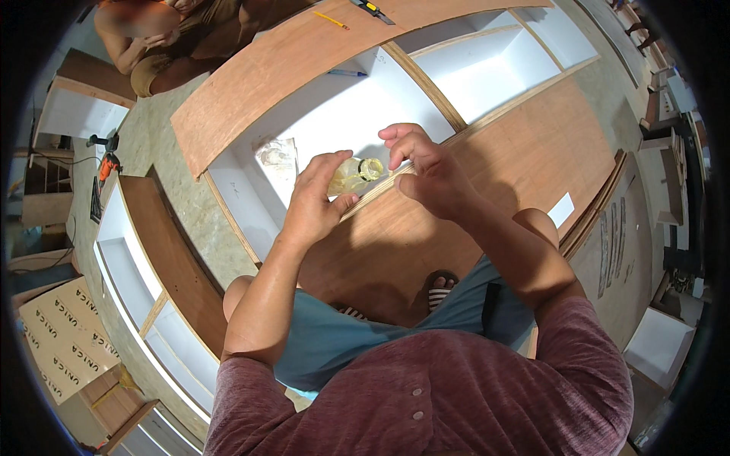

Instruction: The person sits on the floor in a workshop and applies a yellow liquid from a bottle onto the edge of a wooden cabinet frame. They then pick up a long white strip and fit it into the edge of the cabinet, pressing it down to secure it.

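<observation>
My left hand point(315, 194) is wrapped round a clear bottle point(348, 176) with a yellowish tint. The bottle lies tilted over the plywood edge of a white-lined cabinet frame point(449, 114), its round mouth with a dark ring facing right. Just right of that mouth is my right hand point(426, 171), fingers bent and thumb apart. Nothing large shows between those fingers; their tips are close to the plywood edge. Inside the white compartment, a stained pale sheet point(277, 159) lies left of my left hand.
A blue pen point(347, 73) lies in the compartment. A yellow pencil point(331, 20) and a utility knife point(372, 11) rest on the far plywood panel point(251, 102). Another person point(163, 45) sits at far left. An orange drill point(109, 163) and a second cabinet point(163, 281) stand left.
</observation>
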The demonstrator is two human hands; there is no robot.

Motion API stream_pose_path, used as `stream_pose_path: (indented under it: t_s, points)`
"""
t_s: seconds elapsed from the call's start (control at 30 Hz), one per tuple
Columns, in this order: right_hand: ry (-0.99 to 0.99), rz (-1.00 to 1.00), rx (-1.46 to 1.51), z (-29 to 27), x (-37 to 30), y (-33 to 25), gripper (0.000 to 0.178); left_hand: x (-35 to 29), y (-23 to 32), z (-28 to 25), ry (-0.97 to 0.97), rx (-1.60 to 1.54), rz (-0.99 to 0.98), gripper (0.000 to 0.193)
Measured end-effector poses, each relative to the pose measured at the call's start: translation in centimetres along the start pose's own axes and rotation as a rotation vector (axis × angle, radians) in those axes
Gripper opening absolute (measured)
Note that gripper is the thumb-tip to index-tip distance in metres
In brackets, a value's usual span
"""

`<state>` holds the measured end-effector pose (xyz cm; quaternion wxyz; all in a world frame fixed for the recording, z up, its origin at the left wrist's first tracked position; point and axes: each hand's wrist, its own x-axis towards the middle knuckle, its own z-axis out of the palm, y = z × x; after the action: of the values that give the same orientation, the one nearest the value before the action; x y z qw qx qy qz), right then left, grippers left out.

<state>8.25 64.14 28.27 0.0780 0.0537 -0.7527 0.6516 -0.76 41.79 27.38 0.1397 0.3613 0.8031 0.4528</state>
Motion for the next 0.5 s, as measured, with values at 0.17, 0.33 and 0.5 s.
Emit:
stream_pose_path:
  t_s: [0.17,0.33,0.5]
  points:
    - [-0.021,0.055,-0.132,0.1,0.0,-0.6,0.026,0.1,0.0,0.1,0.022,0.063,0.026,0.069]
    - [0.069,0.038,-0.246,0.8,0.0,-0.3,0.027,0.0,-0.1,-0.1,0.006,0.081,-0.008,0.069]
    - [0.125,-0.231,-0.851,0.7,0.1,-2.0,0.029,0.3,-0.3,0.0,0.023,0.022,-0.023,0.068]
